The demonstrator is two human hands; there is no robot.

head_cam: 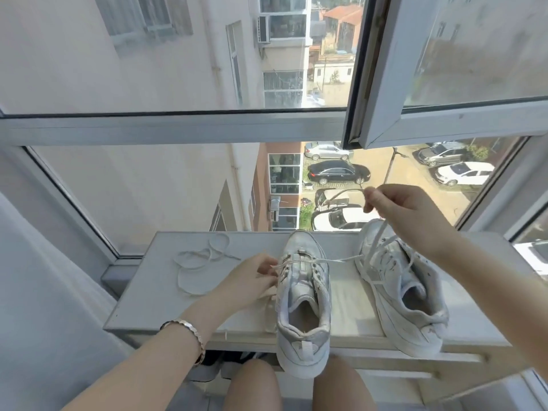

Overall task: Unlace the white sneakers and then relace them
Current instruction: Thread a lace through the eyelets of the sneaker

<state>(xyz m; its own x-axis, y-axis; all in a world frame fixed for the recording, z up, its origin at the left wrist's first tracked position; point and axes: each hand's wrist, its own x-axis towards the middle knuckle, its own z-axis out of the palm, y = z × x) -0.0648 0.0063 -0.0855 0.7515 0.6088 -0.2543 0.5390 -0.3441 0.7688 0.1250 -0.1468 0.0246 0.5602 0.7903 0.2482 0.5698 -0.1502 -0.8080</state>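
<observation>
On the table (166,304), sneakers (305,321) (409,292) point toes toward the window (178,126); both hands (255,277) (400,203) pinch lace (341,258).

An upper-floor flat is suggested: beyond the right hand (397,203), parked cars (338,172) and apartment blocks (283,40) are seen through a window (178,129).

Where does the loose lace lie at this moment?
In the head view, the loose lace lies in loops on the left part of the table, just left of the left hand and the left sneaker.
</observation>
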